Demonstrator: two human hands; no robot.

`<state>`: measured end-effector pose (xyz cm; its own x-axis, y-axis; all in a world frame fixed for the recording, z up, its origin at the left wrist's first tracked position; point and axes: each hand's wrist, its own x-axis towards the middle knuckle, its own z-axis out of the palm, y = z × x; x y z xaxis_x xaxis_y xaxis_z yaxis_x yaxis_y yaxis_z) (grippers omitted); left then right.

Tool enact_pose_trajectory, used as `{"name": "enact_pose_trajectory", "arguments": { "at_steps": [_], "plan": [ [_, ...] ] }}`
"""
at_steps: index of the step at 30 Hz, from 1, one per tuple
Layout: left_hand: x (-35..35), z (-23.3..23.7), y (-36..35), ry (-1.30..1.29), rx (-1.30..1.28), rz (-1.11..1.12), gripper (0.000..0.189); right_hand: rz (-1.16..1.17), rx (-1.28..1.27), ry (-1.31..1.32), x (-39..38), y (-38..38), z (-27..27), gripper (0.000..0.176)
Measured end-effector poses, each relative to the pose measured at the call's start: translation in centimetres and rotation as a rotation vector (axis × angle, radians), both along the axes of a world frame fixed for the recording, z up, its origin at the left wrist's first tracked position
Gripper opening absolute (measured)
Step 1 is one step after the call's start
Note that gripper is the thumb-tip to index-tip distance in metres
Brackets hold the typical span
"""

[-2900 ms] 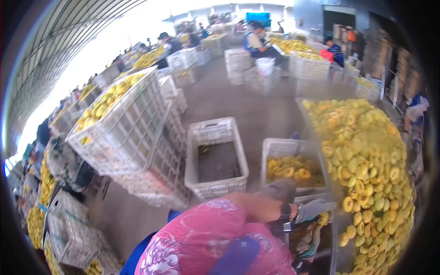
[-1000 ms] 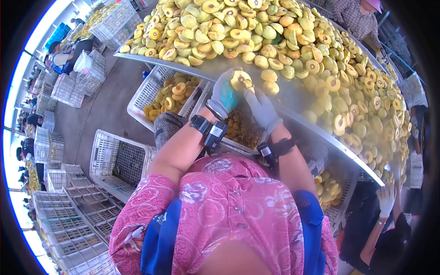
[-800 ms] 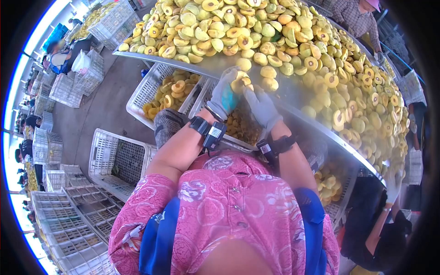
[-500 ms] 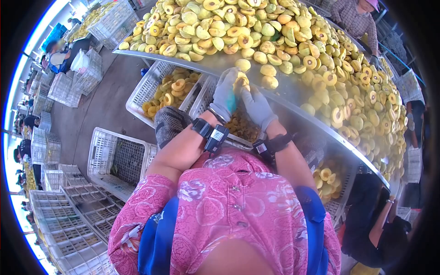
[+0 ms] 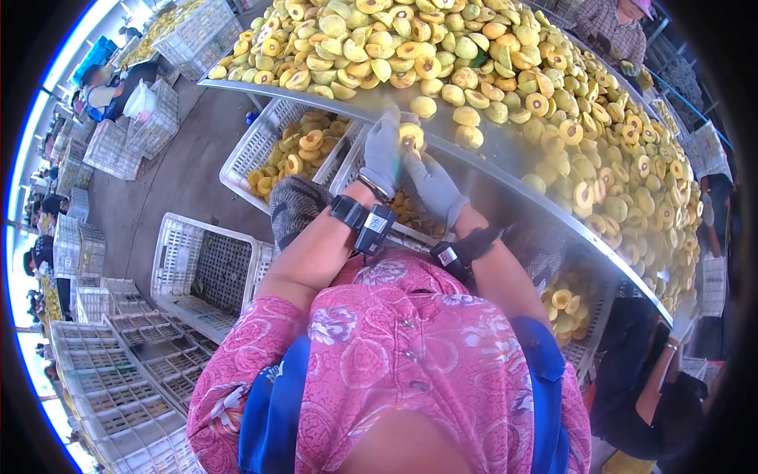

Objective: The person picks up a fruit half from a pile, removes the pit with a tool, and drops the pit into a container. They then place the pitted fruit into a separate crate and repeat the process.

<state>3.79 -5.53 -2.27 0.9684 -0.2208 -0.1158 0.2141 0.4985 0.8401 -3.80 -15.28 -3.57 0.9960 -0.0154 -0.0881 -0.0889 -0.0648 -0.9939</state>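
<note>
Head view: left hand (image 5: 384,150) grips a yellow fruit (image 5: 410,140) at the table (image 5: 505,163) edge while right hand (image 5: 433,186) pinches into it, apparently pitting. Next calls for a steady hold above the crate (image 5: 344,172)

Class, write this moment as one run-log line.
left hand: grips fruit | right hand: touches it | where: table edge, above crate | nearby: fruit heap

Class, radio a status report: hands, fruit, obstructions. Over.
Left hand gripping fruit, right hand touching it. Fruit at table edge. Loose fruit pile close behind.
</note>
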Motion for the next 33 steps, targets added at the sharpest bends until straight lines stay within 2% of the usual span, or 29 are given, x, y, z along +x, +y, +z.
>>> {"name": "enact_pose_trajectory", "arguments": {
  "at_steps": [1,3,5,7,10,11,12,13,14,15,17,20,21,25,28,30,31,33],
  "plan": [
    [0.0,0.1,0.0,-0.059,0.102,0.033,0.044,0.022,0.098,0.048,0.1,0.1,-0.1,0.041],
    [0.4,-0.1,0.2,-0.072,0.119,0.003,0.044,0.091,0.271,0.186,0.0,-0.3,0.4,0.039],
    [0.5,0.0,0.4,-0.033,0.075,-0.041,0.043,0.187,0.419,0.376,-1.2,-0.9,3.3,0.037],
    [0.3,0.8,0.5,0.054,-0.028,-0.096,0.041,0.118,0.311,0.22,-0.3,-0.3,0.7,0.037],
    [-0.9,1.5,0.2,-0.099,0.163,0.076,0.038,0.105,0.293,0.164,-0.1,0.0,0.5,0.041],
    [-0.4,-0.1,0.2,-0.181,0.178,0.102,0.035,0.131,0.216,0.117,0.0,-0.4,-0.1,0.042],
    [1.5,-3.7,0.1,-0.244,0.236,0.142,0.032,0.154,0.139,0.07,0.2,-0.8,-0.7,0.044],
    [1.1,-2.2,0.3,-0.151,0.062,0.021,0.032,0.212,0.055,0.047,0.3,-1.4,-1.7,0.043],
    [0.7,-0.8,0.6,-0.037,-0.098,-0.089,0.032,0.114,0.136,-0.109,1.0,-0.8,-3.6,0.041],
    [0.6,-0.4,0.7,-0.044,-0.042,-0.104,0.033,0.054,0.011,-0.15,1.1,-0.3,-4.1,0.039],
    [-0.1,0.5,0.0,-0.146,0.176,0.114,0.033,0.094,0.169,0.017,-0.1,0.0,-0.7,0.04],
    [0.0,0.4,-0.3,-0.066,0.125,0.097,0.039,0.175,0.354,0.17,-1.1,0.4,1.8,0.046],
    [0.1,0.8,0.4,0.022,0.014,-0.045,0.039,0.192,0.345,0.178,-1.0,0.4,2.4,0.046],
    [-0.6,2.4,2.8,-0.179,0.296,-0.256,0.046,0.305,0.505,0.371,-1.9,0.3,2.5,0.046],
    [-0.8,2.7,3.9,-0.152,0.292,-0.342,0.048,0.337,0.645,0.486,-2.5,0.4,4.0,0.042],
    [-0.2,1.7,3.9,-0.155,0.186,-0.407,0.051,0.358,0.737,0.497,-2.6,0.7,3.2,0.04],
    [0.3,0.8,3.9,-0.154,0.102,-0.442,0.051,0.33,0.705,0.387,-2.7,1.2,3.1,0.037],
    [0.6,-0.6,4.5,-0.059,-0.062,-0.504,0.052,0.425,0.869,0.512,-2.3,0.7,2.1,0.034]
  ]
}}
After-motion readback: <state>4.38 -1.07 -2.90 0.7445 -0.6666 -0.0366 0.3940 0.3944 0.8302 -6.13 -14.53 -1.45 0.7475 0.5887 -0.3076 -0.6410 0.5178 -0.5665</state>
